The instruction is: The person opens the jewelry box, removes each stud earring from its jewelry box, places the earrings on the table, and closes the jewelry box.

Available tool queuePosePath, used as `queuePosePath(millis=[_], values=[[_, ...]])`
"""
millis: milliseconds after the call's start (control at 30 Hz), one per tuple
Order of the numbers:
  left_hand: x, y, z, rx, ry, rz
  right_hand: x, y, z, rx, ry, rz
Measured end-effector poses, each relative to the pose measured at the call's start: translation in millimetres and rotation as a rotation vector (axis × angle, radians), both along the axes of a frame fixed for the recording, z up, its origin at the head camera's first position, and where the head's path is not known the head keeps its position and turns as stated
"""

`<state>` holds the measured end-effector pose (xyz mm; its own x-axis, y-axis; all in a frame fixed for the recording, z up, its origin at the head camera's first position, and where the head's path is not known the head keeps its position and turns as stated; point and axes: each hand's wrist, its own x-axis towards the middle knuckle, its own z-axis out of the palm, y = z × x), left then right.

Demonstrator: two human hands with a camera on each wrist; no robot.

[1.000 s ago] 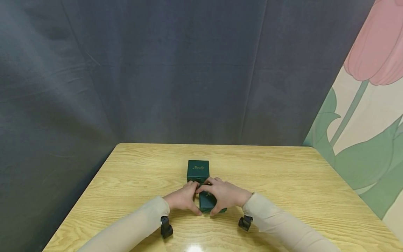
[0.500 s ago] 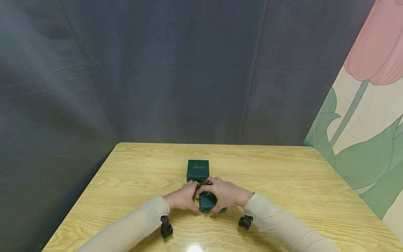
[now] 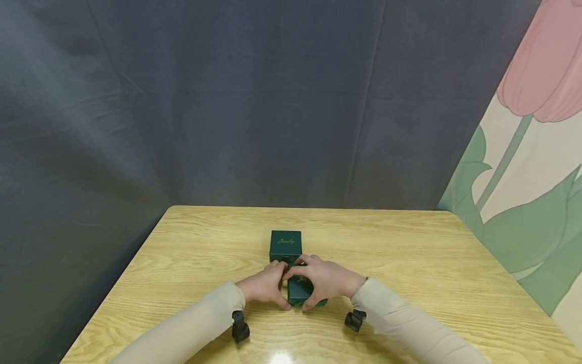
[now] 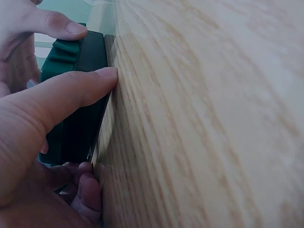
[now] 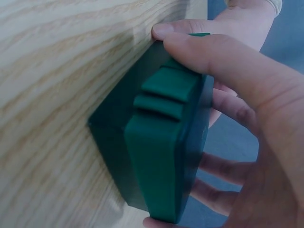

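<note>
A dark green jewelry box [image 3: 299, 292] lies on the table between both hands, its gold lettering partly covered by fingers. My left hand [image 3: 265, 284] grips its left part, thumb at the near side and fingers at the far side. From the right, my right hand [image 3: 329, 279] arches over the lid and grips it likewise, thumb in front, fingers behind. In the right wrist view, a green ribbon with a folded bow [image 5: 164, 95] runs along the box's side. A second green jewelry box [image 3: 285, 243], with gold script on its lid, sits just beyond the fingers.
The wood-grain table [image 3: 191, 253] extends to both sides and behind the boxes. A dark grey-blue curtain [image 3: 273, 111] hangs behind it and on the left. On the right is a wall painted with a pink tulip [image 3: 541, 71].
</note>
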<state>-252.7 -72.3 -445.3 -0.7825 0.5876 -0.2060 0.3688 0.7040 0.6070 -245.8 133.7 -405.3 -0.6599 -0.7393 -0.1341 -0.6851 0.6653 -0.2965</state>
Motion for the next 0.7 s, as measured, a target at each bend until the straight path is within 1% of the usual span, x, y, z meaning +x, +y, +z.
queuePosePath(millis=[233, 400, 567, 700], values=[[0.5, 0, 1.2, -0.003, 0.000, -0.003, 0.0, 2, 2.7, -0.002, -0.014, -0.021], [0.6, 0, 1.8, -0.012, -0.005, 0.001, 0.5, 5, 6.6, -0.028, -0.015, -0.021], [0.9, 0, 2.2, -0.012, -0.009, -0.001, 1.5, 10, 14.5, -0.068, 0.008, -0.023], [0.3, 0, 2.2, 0.001, -0.011, -0.001, -0.2, 17, 25.6, -0.122, 0.041, -0.036]])
